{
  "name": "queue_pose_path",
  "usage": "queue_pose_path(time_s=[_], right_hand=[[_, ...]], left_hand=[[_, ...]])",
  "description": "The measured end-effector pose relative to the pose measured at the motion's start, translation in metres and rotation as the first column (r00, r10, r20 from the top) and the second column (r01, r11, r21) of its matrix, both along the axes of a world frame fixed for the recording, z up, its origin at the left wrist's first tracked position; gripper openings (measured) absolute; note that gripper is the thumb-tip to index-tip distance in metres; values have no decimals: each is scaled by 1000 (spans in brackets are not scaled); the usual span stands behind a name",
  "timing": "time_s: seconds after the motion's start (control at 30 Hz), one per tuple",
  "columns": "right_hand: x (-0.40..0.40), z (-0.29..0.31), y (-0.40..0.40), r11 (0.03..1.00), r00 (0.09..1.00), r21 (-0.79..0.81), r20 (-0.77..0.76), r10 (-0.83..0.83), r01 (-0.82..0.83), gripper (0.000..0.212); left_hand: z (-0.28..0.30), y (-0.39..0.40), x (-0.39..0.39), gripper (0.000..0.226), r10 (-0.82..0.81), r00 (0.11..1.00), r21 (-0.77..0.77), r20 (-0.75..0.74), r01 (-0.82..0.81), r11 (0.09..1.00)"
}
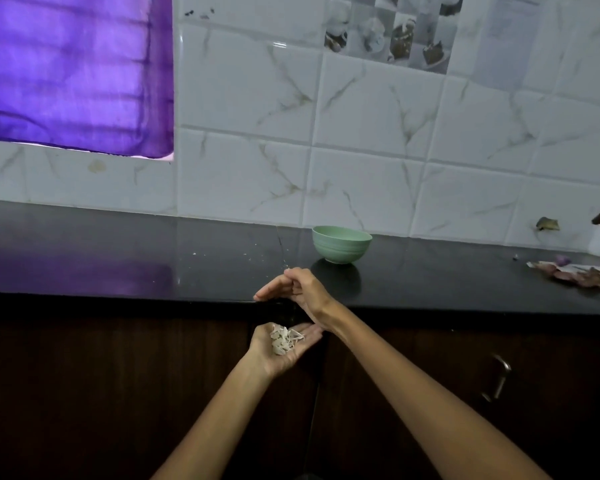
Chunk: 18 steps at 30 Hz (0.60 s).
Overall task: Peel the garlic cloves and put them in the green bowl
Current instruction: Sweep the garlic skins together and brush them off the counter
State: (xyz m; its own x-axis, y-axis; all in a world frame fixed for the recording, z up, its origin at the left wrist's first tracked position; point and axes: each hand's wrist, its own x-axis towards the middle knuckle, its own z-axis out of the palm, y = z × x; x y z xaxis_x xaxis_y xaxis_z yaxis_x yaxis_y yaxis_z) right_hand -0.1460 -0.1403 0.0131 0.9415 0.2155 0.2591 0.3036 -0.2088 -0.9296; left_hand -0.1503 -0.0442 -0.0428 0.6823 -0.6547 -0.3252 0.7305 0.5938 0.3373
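While one hand cups peels.

A home kitchen: a black stone counter beyond the hands, marble-look wall tiles behind it, dark wooden cabinet doors below

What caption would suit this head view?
Left hand cups garlic skins below the counter edge; right hand sweeps near the bowl.

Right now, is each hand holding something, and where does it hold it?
The left hand carries a pile of garlic peels on its open palm. The right hand sweeps at the counter edge; whether it holds anything cannot be told.
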Motion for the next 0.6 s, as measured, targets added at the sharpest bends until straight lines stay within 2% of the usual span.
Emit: queue_pose_path(time_s=[0.1,0.2,0.27,0.4,0.43,0.53,0.6], right_hand=[[-17,-6,-2,990,999,139,10,-34,32,55],[-36,-19,-10,929,958,254,31,-284,267,56],[-51,-31,-20,826,863,314,34,-503,469,54],[-84,-54,-44,524,576,366,-41,-816,769,46],[-99,-59,-56,444,493,352,-60,-868,824,43],[-121,-57,-71,353,401,299,-118,-908,887,36],[-147,-53,-91,251,315,317,-170,-934,915,29]], left_hand=[[-2,-9,-5,60,27,999,-6,18,-27,1000],[-1,-28,-18,53,29,999,-20,37,-28,999],[0,-44,-28,47,19,997,-9,75,-18,1000],[-2,-88,-50,39,-19,990,81,137,8,997],[-2,-104,-66,39,-69,986,100,150,54,994],[7,-127,-94,32,-143,949,222,281,81,972],[15,-149,-125,30,-225,896,299,383,111,948]])
